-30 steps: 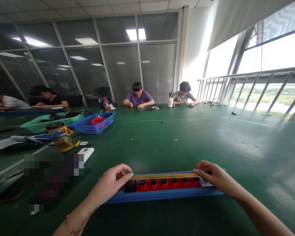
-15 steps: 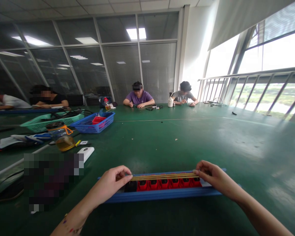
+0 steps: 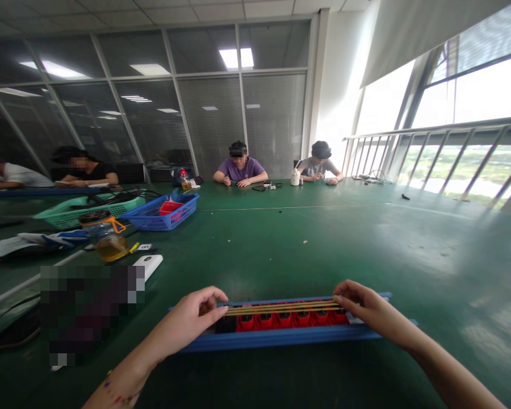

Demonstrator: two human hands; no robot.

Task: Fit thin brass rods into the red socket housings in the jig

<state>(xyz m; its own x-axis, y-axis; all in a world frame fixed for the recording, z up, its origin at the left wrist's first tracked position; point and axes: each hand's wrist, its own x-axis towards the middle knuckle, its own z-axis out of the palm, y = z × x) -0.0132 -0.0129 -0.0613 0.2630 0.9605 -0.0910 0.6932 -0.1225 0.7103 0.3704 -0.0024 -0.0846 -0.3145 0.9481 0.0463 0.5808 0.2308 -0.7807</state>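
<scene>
A bundle of thin yellowish sticks (image 3: 281, 308) spans the gap between my two hands, lying level above a long blue tray (image 3: 281, 341). Thumb and fingers of my left hand (image 3: 199, 313) pinch the left end. My right hand (image 3: 360, 301) is closed on the right end the same way. Below the sticks, a row of red holders (image 3: 266, 322) with dark tops sits inside the tray. A dark section (image 3: 226, 324) lies at the row's left, partly behind my left hand. My fingers hide the stick ends.
To the left are a white device (image 3: 151, 266), a jar of amber liquid (image 3: 111, 244), a blue basket (image 3: 159, 218) with a red box, and a green basket (image 3: 63, 213) with cables. Several people sit at the far side of the green table (image 3: 255, 261).
The sticks have tilted slightly, their left end a little lower. My right hand has shifted very slightly left. Both hands keep hold.
</scene>
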